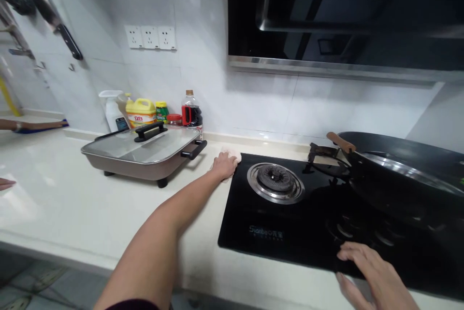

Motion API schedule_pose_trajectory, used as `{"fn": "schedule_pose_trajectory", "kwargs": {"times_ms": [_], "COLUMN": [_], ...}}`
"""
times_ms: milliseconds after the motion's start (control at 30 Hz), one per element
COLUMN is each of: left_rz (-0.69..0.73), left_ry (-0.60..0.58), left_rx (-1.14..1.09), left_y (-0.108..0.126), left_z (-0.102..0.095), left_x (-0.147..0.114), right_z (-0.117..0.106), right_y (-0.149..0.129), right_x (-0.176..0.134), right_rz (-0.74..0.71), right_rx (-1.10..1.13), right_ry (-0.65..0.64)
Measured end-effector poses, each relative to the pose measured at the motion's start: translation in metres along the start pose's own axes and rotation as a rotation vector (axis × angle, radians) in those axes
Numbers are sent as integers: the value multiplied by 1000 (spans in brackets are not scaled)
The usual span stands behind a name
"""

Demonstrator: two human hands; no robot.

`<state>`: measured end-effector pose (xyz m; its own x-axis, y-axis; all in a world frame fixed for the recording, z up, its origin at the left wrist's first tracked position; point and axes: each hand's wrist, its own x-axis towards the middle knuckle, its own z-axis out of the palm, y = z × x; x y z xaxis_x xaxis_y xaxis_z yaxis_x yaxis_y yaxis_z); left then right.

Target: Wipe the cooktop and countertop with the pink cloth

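Observation:
My left hand [224,165] reaches forward and presses a pale pink cloth [232,154] onto the counter, at the back left corner of the black gas stove [250,252]. Its fingers are closed over the cloth and hide part of it. The bare left burner [276,183] lies just right of that hand. At the stove's front edge is my right hand [375,276], thumb and fingers apart, holding nothing. Beyond it, a large black wok [395,194] with a wooden handle sits over the right side of the stove.
Left of my arm stands an electric pan [145,165] with a glass lid. Behind it are a spray bottle [114,112], a yellow jug [141,113] and a dark sauce bottle [192,109]. A range hood [326,15] overhangs the stove. Another person's hand [47,125] holds a blue cloth far left.

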<state>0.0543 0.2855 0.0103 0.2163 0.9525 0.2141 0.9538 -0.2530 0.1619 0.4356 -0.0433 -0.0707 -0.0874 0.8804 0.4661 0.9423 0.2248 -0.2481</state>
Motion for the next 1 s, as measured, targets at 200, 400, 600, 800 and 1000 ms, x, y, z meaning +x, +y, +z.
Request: {"fn": "schedule_pose_trajectory", "kwargs": {"times_ms": [200, 400, 600, 800, 1000], "left_rz": [59, 159, 320, 501, 387], "left_ry": [27, 89, 185, 192, -1], "left_rx": [44, 44, -78, -84, -93], "left_y": [7, 4, -4, 11, 25], "left_z": [-23, -35, -44, -44, -48], "left_x": [-94, -207, -290, -304, -245], "right_z": [-6, -13, -15, -8, -5], "right_y": [-13, -34, -40, -36, -31], "right_x": [9, 8, 5, 5, 5], "right_rz": [4, 21, 5, -25, -25], "right_rx": [24, 71, 90, 95, 83], "right_ry": [-27, 10, 17, 47, 53]}}
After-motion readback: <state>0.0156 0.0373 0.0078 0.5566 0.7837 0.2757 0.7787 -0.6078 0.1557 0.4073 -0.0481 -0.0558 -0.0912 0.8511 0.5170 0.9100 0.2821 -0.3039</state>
